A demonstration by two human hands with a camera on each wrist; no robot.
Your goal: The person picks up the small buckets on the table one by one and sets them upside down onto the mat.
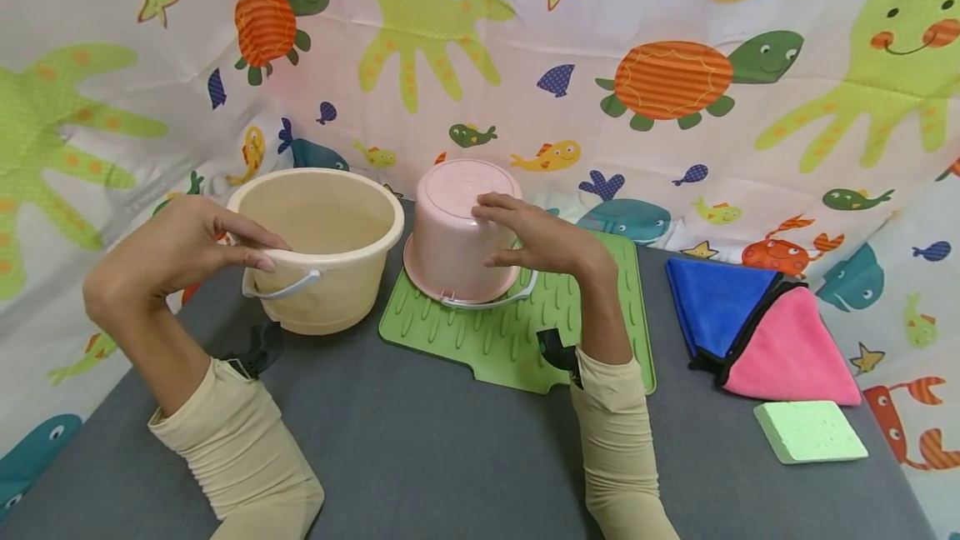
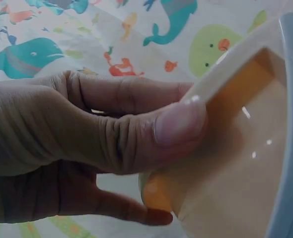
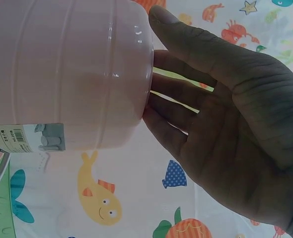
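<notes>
Cream bucket upright and pinched at the rim, pink bucket upended on the mat

A broad stretch of grey counter (image 1: 450, 457) is seen in front of the green mat (image 1: 513, 359). Near the counter's right edge, a pale green sponge (image 1: 813, 433) is placed, with a pink cloth (image 1: 795, 348) and a blue cloth (image 1: 720, 302) just beyond. Toward the counter's left edge, the cream bucket (image 1: 333, 286) is kept mouth up, its axis roughly vertical; its rim is pinched between thumb and fingers in the left hand's (image 1: 176, 247) grip. By the mat's far left corner, the pink bucket (image 1: 453, 248) is set mouth down, axis near vertical. Its base is touched by the right hand (image 1: 543, 233), whose grip is spread, not closed around it. The far edge is backed by a patterned curtain (image 1: 487, 57).
</notes>
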